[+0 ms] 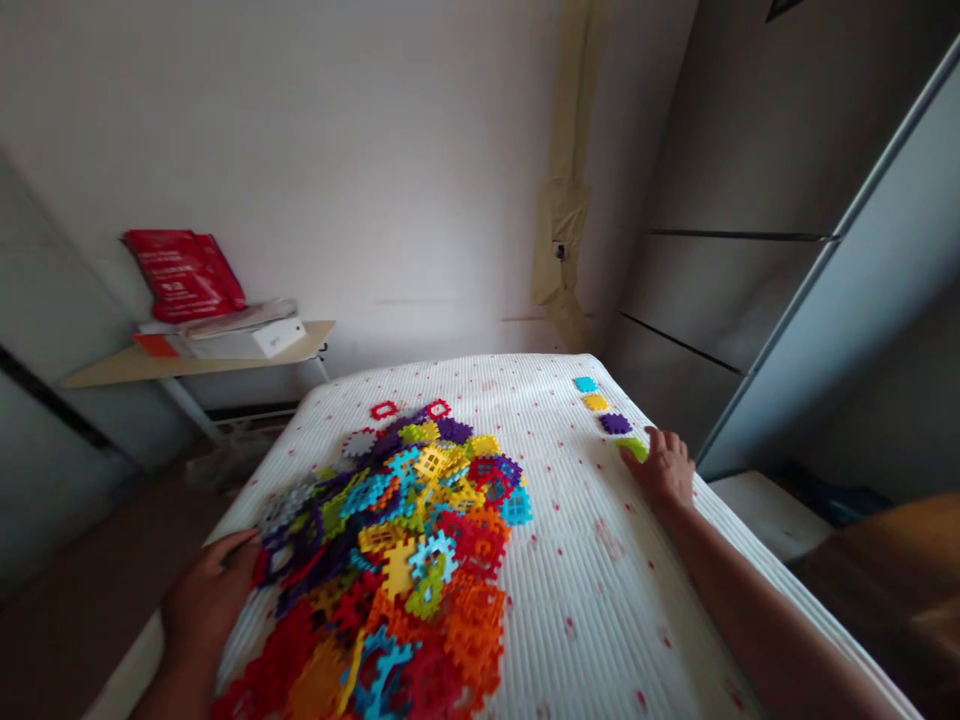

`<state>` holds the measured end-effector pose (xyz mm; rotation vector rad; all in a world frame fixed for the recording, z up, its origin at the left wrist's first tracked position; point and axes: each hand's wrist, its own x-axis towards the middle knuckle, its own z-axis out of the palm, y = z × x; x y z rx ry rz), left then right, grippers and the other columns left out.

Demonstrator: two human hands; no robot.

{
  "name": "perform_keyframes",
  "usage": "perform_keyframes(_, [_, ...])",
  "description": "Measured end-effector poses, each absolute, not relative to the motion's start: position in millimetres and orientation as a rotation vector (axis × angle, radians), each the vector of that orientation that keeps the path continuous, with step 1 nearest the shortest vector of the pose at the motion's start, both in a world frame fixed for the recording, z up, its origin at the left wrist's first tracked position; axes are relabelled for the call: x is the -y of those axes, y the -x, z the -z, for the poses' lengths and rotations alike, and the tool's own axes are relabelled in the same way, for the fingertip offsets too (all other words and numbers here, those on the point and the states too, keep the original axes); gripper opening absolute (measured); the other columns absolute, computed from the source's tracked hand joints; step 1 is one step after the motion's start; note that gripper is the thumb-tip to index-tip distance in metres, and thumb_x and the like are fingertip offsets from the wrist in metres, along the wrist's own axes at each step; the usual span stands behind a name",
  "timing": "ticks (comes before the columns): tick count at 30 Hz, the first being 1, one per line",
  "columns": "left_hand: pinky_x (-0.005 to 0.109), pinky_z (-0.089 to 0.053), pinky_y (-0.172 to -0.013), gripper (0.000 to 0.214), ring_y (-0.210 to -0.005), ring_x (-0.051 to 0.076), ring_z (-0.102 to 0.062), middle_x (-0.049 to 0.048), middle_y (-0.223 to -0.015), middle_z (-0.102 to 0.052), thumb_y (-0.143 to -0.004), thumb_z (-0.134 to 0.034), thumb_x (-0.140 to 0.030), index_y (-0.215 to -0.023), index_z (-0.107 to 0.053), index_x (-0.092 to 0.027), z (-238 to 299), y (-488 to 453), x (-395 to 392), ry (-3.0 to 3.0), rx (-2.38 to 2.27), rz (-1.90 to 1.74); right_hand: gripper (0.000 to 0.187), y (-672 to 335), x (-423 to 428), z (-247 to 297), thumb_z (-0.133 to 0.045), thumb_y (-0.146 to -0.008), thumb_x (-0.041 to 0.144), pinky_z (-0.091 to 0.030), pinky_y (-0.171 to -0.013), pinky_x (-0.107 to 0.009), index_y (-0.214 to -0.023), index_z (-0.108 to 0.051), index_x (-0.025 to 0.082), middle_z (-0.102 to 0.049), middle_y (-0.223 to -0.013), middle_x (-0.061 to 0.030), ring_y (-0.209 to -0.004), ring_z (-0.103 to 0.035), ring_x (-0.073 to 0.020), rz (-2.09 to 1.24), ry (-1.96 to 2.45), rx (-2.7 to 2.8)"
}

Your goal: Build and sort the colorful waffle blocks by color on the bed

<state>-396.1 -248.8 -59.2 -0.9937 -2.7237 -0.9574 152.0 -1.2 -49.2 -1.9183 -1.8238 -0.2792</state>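
A big heap of coloured interlocking plastic tiles (405,540) lies on a white quilted bed (570,580). My left hand (210,600) rests at the heap's left edge, fingers curled against purple and grey tiles. My right hand (664,468) reaches to the bed's right edge, its fingers closed over a lime green tile (634,448). Beyond that tile, a purple tile (616,423), a yellow tile (595,402) and a blue tile (585,384) lie in a row along the edge.
Two red tiles (384,409) lie apart behind the heap. A small shelf table (195,362) with a red bag and white boxes stands left of the bed. A grey wardrobe (840,300) rises close on the right.
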Motion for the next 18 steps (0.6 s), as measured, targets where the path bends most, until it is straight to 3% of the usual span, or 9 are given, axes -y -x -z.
perform_keyframes(3, [0.030,-0.047,-0.070,0.037,-0.080,0.023,-0.061,0.0058,-0.088,-0.068,-0.071,-0.049,-0.041,-0.090,-0.067,-0.015,59,392,248,0.997,2.759,1.053,0.042,-155,1,54,-0.044,-0.085,0.040,-0.039,-0.088,-0.043,-0.116,-0.054,0.014,-0.054,-0.118,-0.0170,-0.109,-0.048,-0.0295,0.333,1.584,1.964])
perform_keyframes(7, [0.032,-0.047,-0.081,0.041,-0.087,0.024,-0.061,0.0077,-0.095,-0.068,-0.069,-0.049,-0.045,-0.092,-0.067,-0.016,63,390,247,1.036,2.708,1.181,0.038,-146,5,58,-0.038,-0.087,0.041,-0.040,-0.092,-0.039,-0.109,-0.060,0.019,-0.060,-0.112,-0.0140,-0.107,-0.052,-0.0256,0.141,1.285,2.243])
perform_keyframes(12, [0.033,-0.045,-0.088,0.043,-0.092,0.025,-0.061,0.0083,-0.099,-0.068,-0.065,-0.052,-0.046,-0.092,-0.067,-0.016,64,388,247,1.114,2.662,1.371,0.036,-133,13,56,-0.034,-0.089,0.039,-0.045,-0.078,-0.033,-0.097,-0.064,0.021,-0.066,-0.093,-0.0111,-0.086,-0.060,-0.0219,0.004,1.158,2.517])
perform_keyframes(18, [0.033,-0.046,-0.088,0.040,-0.091,0.025,-0.062,0.0072,-0.095,-0.069,-0.065,-0.053,-0.046,-0.088,-0.068,-0.017,60,383,245,1.147,2.618,1.489,0.033,-131,10,61,-0.037,-0.090,0.036,-0.042,-0.066,-0.028,-0.082,-0.065,0.020,-0.065,-0.079,-0.0093,-0.074,-0.059,-0.0187,0.146,1.047,2.540])
